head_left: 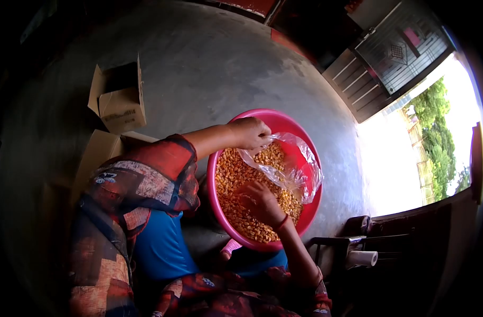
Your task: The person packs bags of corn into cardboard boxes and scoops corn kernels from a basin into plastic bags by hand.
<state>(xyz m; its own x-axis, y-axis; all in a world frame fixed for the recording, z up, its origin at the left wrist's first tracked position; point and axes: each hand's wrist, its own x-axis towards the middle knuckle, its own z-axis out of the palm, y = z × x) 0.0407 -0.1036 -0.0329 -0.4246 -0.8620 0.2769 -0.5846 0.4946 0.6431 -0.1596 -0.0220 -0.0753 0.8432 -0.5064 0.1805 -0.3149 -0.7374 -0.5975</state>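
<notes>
A pink plastic tub (214, 203) is filled with yellow-orange corn kernels (236, 174). At its upper rim, my left hand (250, 133) pinches the edge of a clear plastic bag (293, 178). The bag hangs down inside the tub and drapes across the kernels towards the right wall. Lower in the tub, my right hand (260, 203) lies over the kernels with its fingers spread, slightly blurred. Its fingertips are partly lost among the grain, and I see nothing gripped in it.
An open cardboard box (122, 108) stands on the grey floor (199, 63) at upper left. A second box (99, 150) is partly behind my left sleeve. A bright doorway with a metal door (397, 53) is at right. A white roll (362, 258) sits at lower right.
</notes>
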